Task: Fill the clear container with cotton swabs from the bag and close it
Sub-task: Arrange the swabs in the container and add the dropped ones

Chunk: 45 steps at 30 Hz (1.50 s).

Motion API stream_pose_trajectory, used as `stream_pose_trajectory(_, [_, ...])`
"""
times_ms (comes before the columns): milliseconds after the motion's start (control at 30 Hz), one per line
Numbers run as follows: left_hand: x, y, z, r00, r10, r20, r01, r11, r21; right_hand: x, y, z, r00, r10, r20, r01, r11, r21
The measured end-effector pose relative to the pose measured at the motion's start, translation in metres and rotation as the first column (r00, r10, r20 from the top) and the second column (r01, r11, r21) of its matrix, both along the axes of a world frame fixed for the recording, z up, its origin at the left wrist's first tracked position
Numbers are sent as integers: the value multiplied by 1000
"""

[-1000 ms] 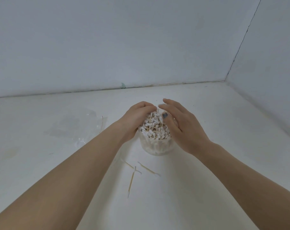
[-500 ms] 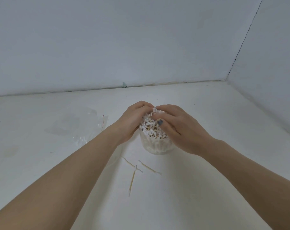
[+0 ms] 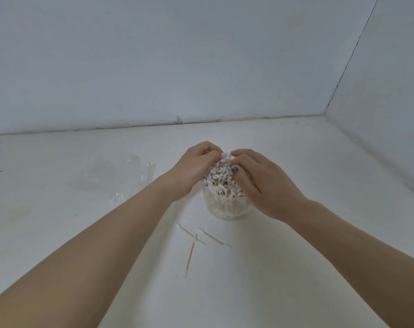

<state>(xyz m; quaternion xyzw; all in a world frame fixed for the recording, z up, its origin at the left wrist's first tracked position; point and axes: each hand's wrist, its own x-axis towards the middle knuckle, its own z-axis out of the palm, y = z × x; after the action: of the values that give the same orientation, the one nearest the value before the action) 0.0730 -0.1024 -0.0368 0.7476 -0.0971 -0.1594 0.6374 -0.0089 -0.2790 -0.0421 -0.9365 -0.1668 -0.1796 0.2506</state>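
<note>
A clear round container [image 3: 227, 209] stands upright on the white surface, packed with wooden-stemmed cotton swabs [image 3: 221, 181] that heap above its rim. My left hand [image 3: 193, 171] cups the heap from the left, fingers curled over its top. From the right, my right hand [image 3: 260, 183] presses on the heap, thumb on the swabs. The fingertips of both hands almost meet over the pile. An empty clear plastic bag [image 3: 120, 178] lies flat to the left. No lid is visible.
Three loose swabs [image 3: 196, 242] lie on the surface just in front of the container. Pale walls close off the back and the right side, meeting in a corner at the far right.
Both hands have closed in over the swab heap; my right hand moved left and lower onto the pile. The container has stayed in place.
</note>
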Motion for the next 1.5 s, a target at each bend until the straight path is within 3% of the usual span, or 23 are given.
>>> stream_pose_trajectory(233, [-5, 2, -3, 1000, -6, -8, 6, 1000, -16, 1, 4, 1, 1000, 21, -20, -20, 997, 68])
stream_pose_trajectory(467, [-9, 5, -2, 994, -42, 103, 35, 997, 67, 1, 2, -2, 998, 7, 54, -3, 998, -59])
stream_pose_trajectory(600, [-9, 5, 1, 1000, -16, 26, 16, 1000, 9, -2, 1, 2, 998, 57, 9, -56, 993, -99])
stream_pose_trajectory(900, [-12, 2, -1, 1000, -13, 4, 13, 1000, 13, 2, 1, -3, 994, 38, 103, -25, 992, -121])
stream_pose_trajectory(1067, [-14, 3, -3, 998, -15, 57, 11, 998, 68, 0, 5, -1, 989, -75, 124, 62, 992, 108])
stream_pose_trajectory(1267, [-16, 2, 4, 994, -32, 103, 19, 992, 125, 5, -2, -3, 955, -157, 250, 142, 987, 77])
stream_pose_trajectory(1500, [-21, 2, 7, 995, -75, 62, 70, 995, 77, -8, -8, -17, 987, -127, 101, 106, 975, 196])
